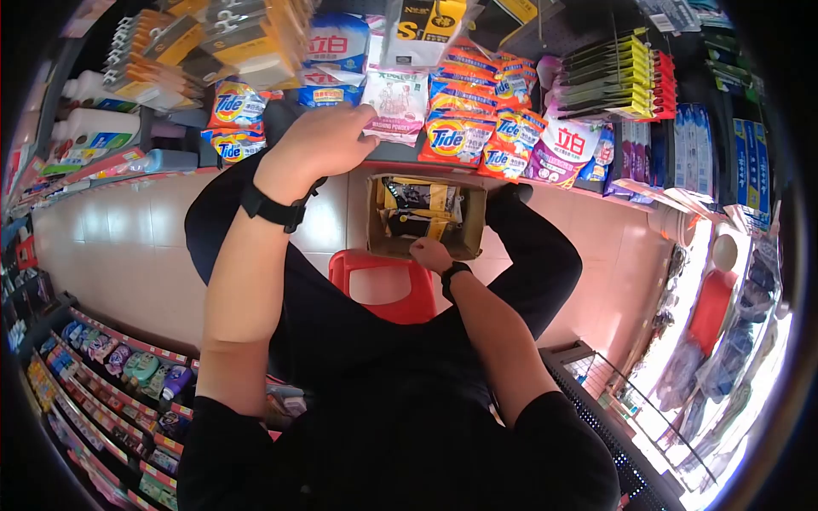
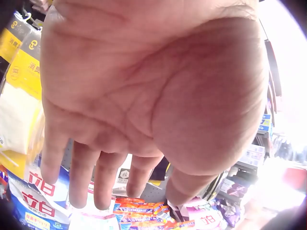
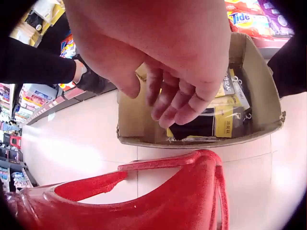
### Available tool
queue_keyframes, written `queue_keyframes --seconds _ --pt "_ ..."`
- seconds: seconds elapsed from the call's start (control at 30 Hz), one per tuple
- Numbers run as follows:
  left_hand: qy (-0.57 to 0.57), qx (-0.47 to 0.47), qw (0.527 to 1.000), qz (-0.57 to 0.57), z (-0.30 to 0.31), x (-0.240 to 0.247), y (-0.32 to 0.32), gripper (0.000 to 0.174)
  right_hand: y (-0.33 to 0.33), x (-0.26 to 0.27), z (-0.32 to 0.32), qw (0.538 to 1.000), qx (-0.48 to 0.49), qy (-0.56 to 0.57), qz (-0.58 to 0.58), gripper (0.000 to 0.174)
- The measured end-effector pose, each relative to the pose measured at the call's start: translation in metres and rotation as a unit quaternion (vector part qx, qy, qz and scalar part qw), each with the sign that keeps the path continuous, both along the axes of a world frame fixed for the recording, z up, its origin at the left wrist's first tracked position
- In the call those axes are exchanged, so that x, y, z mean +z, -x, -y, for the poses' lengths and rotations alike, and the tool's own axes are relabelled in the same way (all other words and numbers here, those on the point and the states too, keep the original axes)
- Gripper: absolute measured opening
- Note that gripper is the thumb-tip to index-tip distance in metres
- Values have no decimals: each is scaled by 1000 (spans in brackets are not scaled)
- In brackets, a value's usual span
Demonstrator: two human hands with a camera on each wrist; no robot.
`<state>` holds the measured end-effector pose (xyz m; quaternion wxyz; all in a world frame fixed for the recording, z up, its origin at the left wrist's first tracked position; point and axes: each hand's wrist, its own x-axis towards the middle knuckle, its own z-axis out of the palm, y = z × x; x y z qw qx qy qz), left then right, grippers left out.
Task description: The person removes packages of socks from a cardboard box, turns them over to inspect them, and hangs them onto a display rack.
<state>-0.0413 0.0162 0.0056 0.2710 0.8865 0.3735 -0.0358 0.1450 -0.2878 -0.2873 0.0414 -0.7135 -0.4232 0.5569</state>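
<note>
My left hand (image 1: 319,140) reaches over the shelf front beside a white and pink washing powder bag (image 1: 396,102). In the left wrist view its palm (image 2: 148,96) faces the camera, fingers extended with nothing in them. Down by the near rim of an open cardboard box (image 1: 373,217) is my right hand (image 1: 433,255). Its fingers (image 3: 177,103) hang loosely curled over the box opening, apparently holding nothing. Inside the box lie several flat black and yellow packs (image 3: 225,122) in clear plastic; the hand covers part of them.
Tide bags (image 1: 456,136) and purple-white Liby bags (image 1: 562,153) line the shelf to the right. Hanging packs (image 1: 230,38) crowd the upper left. A red plastic stool (image 1: 417,294) stands close before the box, between my knees. A shelf of bottles (image 1: 141,366) runs behind at left.
</note>
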Motion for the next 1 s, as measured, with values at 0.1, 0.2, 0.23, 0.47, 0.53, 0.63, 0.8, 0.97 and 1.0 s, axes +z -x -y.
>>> queue_keyframes --seconds 0.1,0.2,0.23,0.47,0.53,0.63,0.8,0.97,1.0 --pt "23 -8 1000 -8 2 8 -7 41 -4 -9 0 999 -29 39 -15 36" --pt "13 5 999 -38 7 15 -15 41 -12 -45 9 998 -33 48 7 35" --pt "17 0 999 -41 6 16 -17 41 -15 -54 8 998 -38 52 4 35" --pt "-2 -42 998 -41 7 15 -36 37 -40 -86 -15 995 -95 34 11 33" --pt "23 -41 997 -57 7 19 -45 37 -52 -103 -23 995 -91 15 35 33" --pt "60 -41 993 -89 6 24 -60 38 -70 -122 -32 990 -102 71 62 37" --pt "36 -61 992 -100 6 19 -73 41 -87 -146 -29 978 -179 54 88 42" --pt "74 -57 986 -141 1 15 -84 46 -88 -220 -2 927 -352 99 79 46" --pt "75 -58 985 -145 0 13 -85 46 -91 -213 -6 906 -410 102 22 49"
